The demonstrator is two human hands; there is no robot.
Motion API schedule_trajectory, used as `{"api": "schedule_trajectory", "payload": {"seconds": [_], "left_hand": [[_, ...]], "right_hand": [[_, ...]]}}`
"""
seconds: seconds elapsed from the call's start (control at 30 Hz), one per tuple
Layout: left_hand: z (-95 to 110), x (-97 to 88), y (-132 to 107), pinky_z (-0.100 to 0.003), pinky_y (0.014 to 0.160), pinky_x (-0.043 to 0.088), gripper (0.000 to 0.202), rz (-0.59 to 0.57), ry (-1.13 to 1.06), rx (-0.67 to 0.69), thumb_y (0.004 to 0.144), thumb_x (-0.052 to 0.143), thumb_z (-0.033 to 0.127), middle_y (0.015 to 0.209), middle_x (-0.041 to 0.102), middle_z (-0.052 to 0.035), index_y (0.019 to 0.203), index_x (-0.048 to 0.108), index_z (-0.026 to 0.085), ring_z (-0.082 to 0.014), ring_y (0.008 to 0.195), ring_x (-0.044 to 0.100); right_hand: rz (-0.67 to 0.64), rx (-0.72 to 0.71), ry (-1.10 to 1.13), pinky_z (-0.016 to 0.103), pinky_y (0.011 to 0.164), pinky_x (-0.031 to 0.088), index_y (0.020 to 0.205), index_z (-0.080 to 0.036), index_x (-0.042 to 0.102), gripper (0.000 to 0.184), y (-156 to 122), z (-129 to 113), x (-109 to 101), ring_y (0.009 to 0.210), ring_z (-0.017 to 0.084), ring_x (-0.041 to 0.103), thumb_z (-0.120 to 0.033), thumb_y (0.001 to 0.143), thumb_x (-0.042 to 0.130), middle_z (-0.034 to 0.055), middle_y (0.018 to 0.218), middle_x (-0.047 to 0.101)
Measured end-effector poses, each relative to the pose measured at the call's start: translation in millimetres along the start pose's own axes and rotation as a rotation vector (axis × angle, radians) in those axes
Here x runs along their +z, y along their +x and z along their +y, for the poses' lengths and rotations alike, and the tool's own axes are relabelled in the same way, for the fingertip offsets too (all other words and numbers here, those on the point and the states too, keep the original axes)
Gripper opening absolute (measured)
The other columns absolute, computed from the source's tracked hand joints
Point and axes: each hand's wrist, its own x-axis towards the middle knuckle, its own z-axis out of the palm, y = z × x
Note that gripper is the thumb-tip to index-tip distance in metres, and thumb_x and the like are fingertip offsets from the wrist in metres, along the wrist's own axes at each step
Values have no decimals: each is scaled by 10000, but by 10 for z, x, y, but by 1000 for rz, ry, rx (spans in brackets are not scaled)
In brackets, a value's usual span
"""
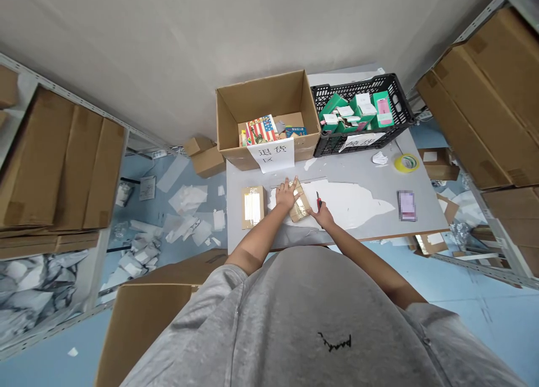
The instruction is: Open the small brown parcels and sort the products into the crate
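My left hand (286,195) lies spread on a small cardboard parcel wrapped in clear tape (300,204), pressing it against the table. My right hand (323,215) grips a small utility knife with a red-and-black handle (318,201), its tip close to the parcel's right side. A second taped parcel (253,206) sits to the left of my left hand, apart from it. Beneath both hands lies a torn white sheet (347,204) on the grey table (362,162).
At the back stand an open cardboard box (263,103) holding colourful printed packages and a black plastic crate (362,114) of green-and-white boxes. A yellow tape roll (406,163) lies at the right. Shelves of flattened cartons flank the table, with packaging scraps on the floor.
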Motion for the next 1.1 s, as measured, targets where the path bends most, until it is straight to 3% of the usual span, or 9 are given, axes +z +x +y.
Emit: {"api": "schedule_trajectory", "payload": {"seconds": [0.1, 0.2, 0.33, 0.4, 0.47, 0.6, 0.87, 1.0, 1.1], "left_hand": [[0, 18, -74, -473, 1045, 561, 796, -53, 19, -113, 969, 281, 707, 1531, 518, -170, 1685, 174, 376, -335, 1371, 509], [94, 64, -156, -422, 909, 613, 861, -136, 51, -374, 966, 246, 709, 1495, 519, -245, 1681, 236, 231, -327, 1235, 612], [198, 124, -258, -612, 1069, 537, 782, -219, 150, -597, 991, 264, 591, 1674, 308, -267, 1628, 370, 150, -411, 1391, 548], [216, 144, -291, -677, 1250, 342, 727, -164, 172, -497, 983, 375, 476, 1727, 227, -219, 1633, 367, 150, -421, 1567, 345], [224, 161, -304, -630, 1335, 219, 749, -76, 116, -215, 959, 455, 383, 1742, 216, -177, 1658, 312, 152, -366, 1633, 218], [241, 206, -264, -483, 1311, 323, 708, -21, -38, 272, 999, 430, 439, 1702, 336, -134, 1655, 310, 204, -283, 1537, 387], [245, 270, -123, -426, 1104, 482, 723, -50, 84, 300, 1033, 360, 524, 1392, 589, -212, 1662, 285, 175, -305, 1277, 590], [240, 268, -62, -408, 1019, 521, 708, -69, 99, 304, 1052, 252, 506, 1358, 604, -217, 1661, 280, 145, -299, 1222, 618], [245, 260, -42, -399, 989, 533, 707, -60, 106, 293, 1054, 221, 506, 1358, 606, -209, 1651, 301, 136, -297, 1214, 620]], "right_hand": [[-32, 102, 122, 327, 714, 512, 1192, -201, 475, 528, 89, 31, 55, 830, 246, 684, -597, 901, 669, 97, 1004, 687], [61, 75, 240, 315, 710, 503, 1112, -212, 501, 415, 289, -55, 6, 797, 230, 664, -574, 939, 608, 81, 952, 686], [148, -33, 269, 320, 771, 495, 1101, -221, 507, 485, 530, -166, -159, 849, 234, 645, -559, 826, 721, 43, 941, 674], [116, -70, 251, 324, 781, 488, 1117, -224, 504, 566, 543, -129, -210, 835, 229, 635, -544, 748, 790, 16, 916, 661], [74, -89, 233, 329, 785, 486, 1115, -225, 505, 598, 487, -40, -216, 823, 228, 632, -521, 705, 825, -2, 880, 648], [80, -26, 218, 339, 787, 503, 1098, -212, 525, 562, 356, 90, -172, 836, 234, 650, -488, 710, 826, 20, 907, 667], [162, 2, 53, 356, 824, 552, 1167, -211, 542, 576, 230, -135, -256, 966, 276, 709, -470, 752, 846, 88, 1024, 716], [81, 34, 306, 317, 630, 569, 1164, -216, 503, 307, -31, -201, -228, 676, 220, 722, -479, 1008, 537, 50, 840, 681], [-83, 50, 482, 288, 506, 542, 1159, -221, 488, 335, -202, -234, -169, 525, 202, 684, -519, 1076, 362, 3, 686, 615]]}}
